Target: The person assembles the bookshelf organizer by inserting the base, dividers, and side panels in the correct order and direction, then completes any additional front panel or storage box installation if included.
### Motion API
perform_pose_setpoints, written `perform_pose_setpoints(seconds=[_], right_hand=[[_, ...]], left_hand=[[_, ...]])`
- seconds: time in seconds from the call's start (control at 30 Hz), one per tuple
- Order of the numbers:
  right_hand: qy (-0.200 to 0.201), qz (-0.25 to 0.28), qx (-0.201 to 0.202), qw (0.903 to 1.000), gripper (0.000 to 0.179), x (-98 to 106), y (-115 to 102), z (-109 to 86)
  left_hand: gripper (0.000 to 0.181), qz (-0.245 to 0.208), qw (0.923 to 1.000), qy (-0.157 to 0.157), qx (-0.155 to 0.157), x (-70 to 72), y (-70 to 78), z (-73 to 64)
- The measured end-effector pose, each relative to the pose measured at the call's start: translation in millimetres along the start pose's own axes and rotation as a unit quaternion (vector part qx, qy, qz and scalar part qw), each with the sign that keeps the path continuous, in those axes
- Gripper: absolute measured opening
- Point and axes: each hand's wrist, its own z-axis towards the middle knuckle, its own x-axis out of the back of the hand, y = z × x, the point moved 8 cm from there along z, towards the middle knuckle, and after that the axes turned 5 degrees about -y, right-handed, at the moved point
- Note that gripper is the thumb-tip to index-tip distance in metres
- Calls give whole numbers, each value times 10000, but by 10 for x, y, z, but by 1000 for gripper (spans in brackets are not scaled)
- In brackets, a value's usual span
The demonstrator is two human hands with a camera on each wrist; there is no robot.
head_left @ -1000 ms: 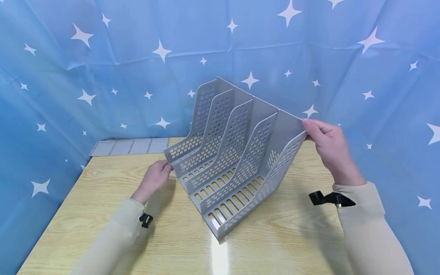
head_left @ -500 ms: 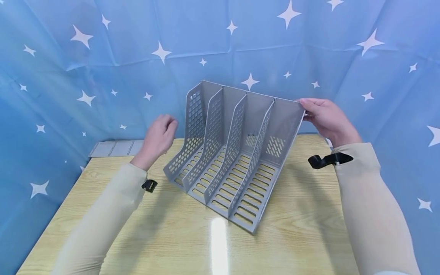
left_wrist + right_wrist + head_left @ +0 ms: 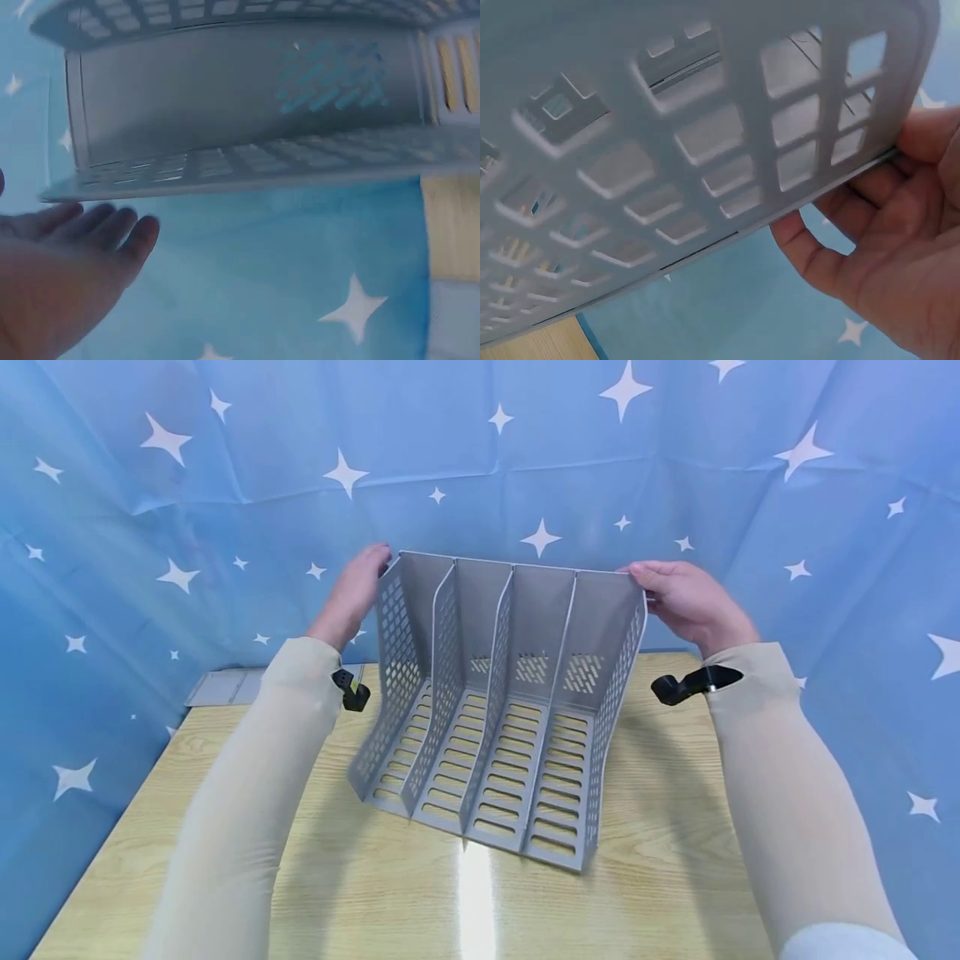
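Observation:
A grey plastic file rack with several open compartments is held up in front of me, tilted, its slotted floor toward the table. At its upper right back corner, my right hand pinches the edge; the right wrist view shows the thumb and fingers on either side of the panel. My left hand is at the upper left corner. In the left wrist view, that hand's fingers are extended right at the rack's side wall; whether they touch it, I cannot tell.
A flat grey panel lies at the table's back left, partly hidden behind my left sleeve. The wooden table stands against a blue curtain with white stars.
My left hand left the rack's lower left front corner and rose to its upper left back corner. The rack turned to face me more squarely while my right hand kept hold.

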Motion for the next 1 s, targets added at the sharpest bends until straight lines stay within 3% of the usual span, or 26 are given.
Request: perform_pose_setpoints(seconds=[0.13,0.2,0.27,0.33,0.4,0.5,0.57,0.77,0.93,1.0], right_hand=[[236,-411,-134,9988,28,-47,-18,95],[495,-904,-241,9944,34,-82,-53,127],[704,-1615,-354,9837,44,-135,-116,153],[752,-2501,-424,9644,54,-214,-197,187],[641,-3369,-342,9387,59,-294,-282,221],[387,-4292,-153,9022,62,-392,-364,289],[225,-4610,-141,8870,65,-411,-378,322],[-308,-4846,-564,8723,78,-413,-343,383],[-480,-4916,-736,8664,80,-438,-282,398],[-525,-4868,-784,8684,80,-465,-271,398]], left_hand=[[56,-838,9963,-177,56,-9,-51,20],[61,-576,9981,-51,227,35,-44,5],[69,123,9992,-14,386,74,10,-8],[78,1096,9928,-225,429,73,102,-27],[86,2007,9776,-534,339,32,200,-42],[91,2760,9552,-1045,204,-80,295,-58],[93,3043,9438,-1265,236,-135,308,-53],[91,3472,9240,-1537,454,-199,289,-57],[85,3621,9169,-1602,496,-218,237,-74],[82,3645,9154,-1622,534,-220,213,-81]])
